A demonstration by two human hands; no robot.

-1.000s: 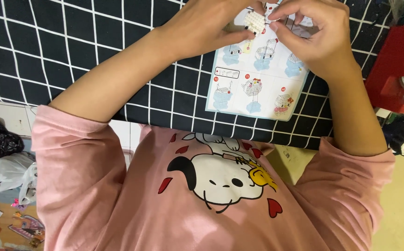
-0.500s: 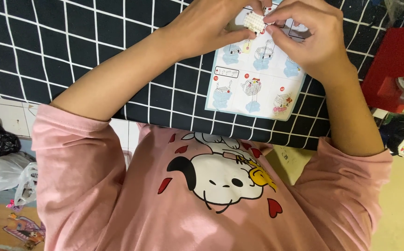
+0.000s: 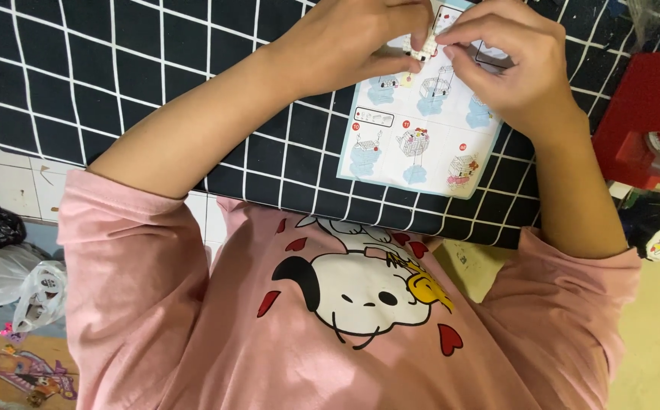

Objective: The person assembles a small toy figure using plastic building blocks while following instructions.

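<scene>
A black cloth with white grid lines (image 3: 117, 68) covers the table. On it lies a pale blue instruction sheet (image 3: 421, 137). Above the sheet's top edge, her left hand (image 3: 352, 42) and right hand (image 3: 508, 64) both pinch a tiny white brick model (image 3: 421, 50) between fingertips.

A home, by every sign: a black checked tablecloth (image 3: 117, 76) over a table, plastic bags (image 3: 11, 285) on the tiled floor, a child's sticker sheet (image 3: 34, 376) lying below.
</scene>
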